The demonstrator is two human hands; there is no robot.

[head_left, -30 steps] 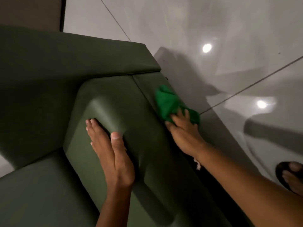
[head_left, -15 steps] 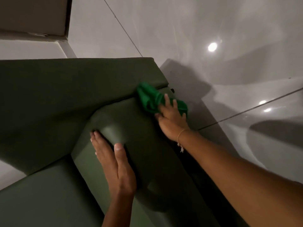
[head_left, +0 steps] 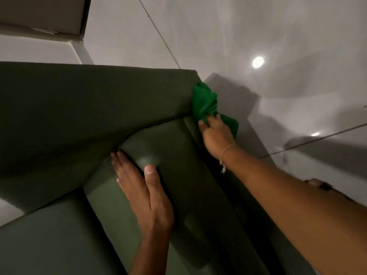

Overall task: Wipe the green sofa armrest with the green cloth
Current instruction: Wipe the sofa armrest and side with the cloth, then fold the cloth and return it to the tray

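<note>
**Cloth at the far corner of the armrest**

Cloth first: bright green, soft, crumpled fabric cloth (head_left: 206,102), bunched into loose folds w/ one flap hanging past the outer edge. Looks light & limp, no stiffness at all, so it'll fold over itself unless pressed flat. Best held as it is now, i.e. gathered under the fingers near its middle w/ palm weight behind it; pinching a corner would prob. just drag a tail around.

Right hand (head_left: 216,133) is grasping that cloth, fingers clamped on the lower part & pushing it against the far outer corner of the dark green, smooth upholstered sofa armrest (head_left: 178,155), right where the armrest meets the backrest (head_left: 79,108). A thin string bracelet (head_left: 225,153) sits on that wrist.

Left hand (head_left: 147,193) lies flat & open on the inner side of the armrest, holding nothing, thumb on top, fingers spread down the side; seems to be bracing.

Armrest covering looks matte, firm-padded, rounded on its top edge; can't tell dust or marks in this dim light. Glossy pale tiled floor (head_left: 258,36) beyond, lamp reflections on it.
</note>
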